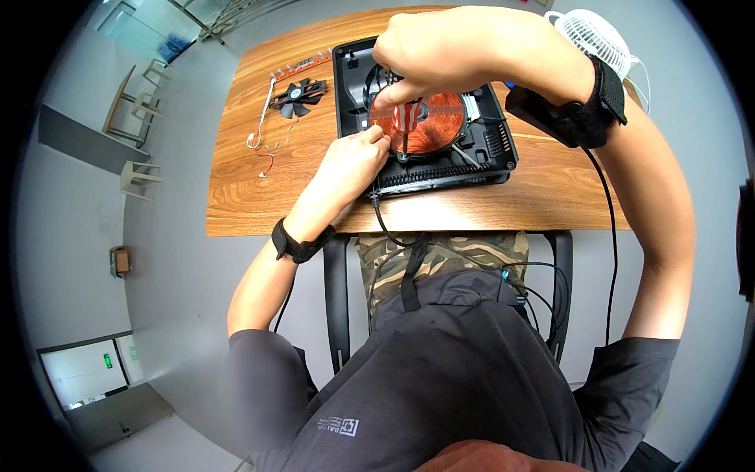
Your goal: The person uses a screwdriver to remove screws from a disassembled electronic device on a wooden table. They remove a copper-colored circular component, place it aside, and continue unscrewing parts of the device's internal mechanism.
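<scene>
An opened black appliance housing (pixel 495 141) with a round copper coil (pixel 440 118) lies on the table. My right hand (pixel 417 55) grips a red-and-white screwdriver (pixel 405 118) from above; its shaft points down at the coil's near rim, where the tip meets a small black mount. My left hand (pixel 362 161) is at the coil's lower-left edge with fingers curled together; whatever they hold is too small to make out. A black cable (pixel 376 208) runs out of the housing's front, below my left hand.
On the wooden table (pixel 252 204) lie a loose black fan (pixel 297 96), an orange strip board (pixel 303 64), wired connectors (pixel 263 173) and several small screws (pixel 285 140). A white fan (pixel 590 35) stands at the back right. Chairs (pixel 140 181) stand along the left.
</scene>
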`<state>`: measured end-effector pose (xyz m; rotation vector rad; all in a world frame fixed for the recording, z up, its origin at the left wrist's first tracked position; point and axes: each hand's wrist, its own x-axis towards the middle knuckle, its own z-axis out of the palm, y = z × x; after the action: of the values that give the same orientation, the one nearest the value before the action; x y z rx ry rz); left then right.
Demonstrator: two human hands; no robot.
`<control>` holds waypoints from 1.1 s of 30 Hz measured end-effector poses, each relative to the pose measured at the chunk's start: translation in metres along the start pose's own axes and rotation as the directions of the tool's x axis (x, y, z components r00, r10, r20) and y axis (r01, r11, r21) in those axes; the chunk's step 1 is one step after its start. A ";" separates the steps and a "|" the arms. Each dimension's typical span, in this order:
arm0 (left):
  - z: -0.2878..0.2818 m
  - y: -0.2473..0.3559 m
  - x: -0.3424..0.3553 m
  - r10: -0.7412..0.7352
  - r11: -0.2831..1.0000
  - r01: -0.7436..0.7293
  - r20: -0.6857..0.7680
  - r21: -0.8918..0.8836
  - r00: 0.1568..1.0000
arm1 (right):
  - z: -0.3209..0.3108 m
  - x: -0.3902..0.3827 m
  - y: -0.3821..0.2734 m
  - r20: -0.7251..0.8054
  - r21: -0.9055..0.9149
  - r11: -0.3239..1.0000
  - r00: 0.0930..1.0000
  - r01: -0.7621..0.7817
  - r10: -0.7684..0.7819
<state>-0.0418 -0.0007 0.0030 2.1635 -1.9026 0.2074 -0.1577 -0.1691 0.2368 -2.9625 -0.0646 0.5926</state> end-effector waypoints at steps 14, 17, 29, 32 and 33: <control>0.001 -0.002 0.000 0.026 0.999 -0.026 0.005 -0.041 1.000 | 0.037 0.040 0.012 -0.253 -0.120 0.983 0.953 0.138 -0.165; 0.003 -0.001 -0.003 -0.011 1.000 0.011 0.009 -0.026 1.000 | 0.053 0.052 0.005 -0.361 -0.166 0.979 0.917 0.118 -0.172; 0.014 -0.004 -0.006 0.025 0.997 -0.034 -0.130 -0.063 0.991 | 0.043 0.045 -0.011 -0.242 -0.141 0.978 0.952 0.157 -0.188; 0.012 -0.004 -0.005 0.022 0.998 -0.028 -0.111 -0.052 0.994 | 0.048 0.042 -0.015 -0.335 -0.245 0.966 0.928 0.081 -0.163; 0.013 -0.005 -0.006 0.014 0.998 -0.019 -0.103 -0.053 0.995 | 0.054 0.039 -0.019 -0.390 -0.269 0.962 0.906 0.055 -0.161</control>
<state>-0.0386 0.0018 -0.0110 2.0617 -1.8486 0.2623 -0.1426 -0.1421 0.1743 -3.2300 -0.2846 -0.0681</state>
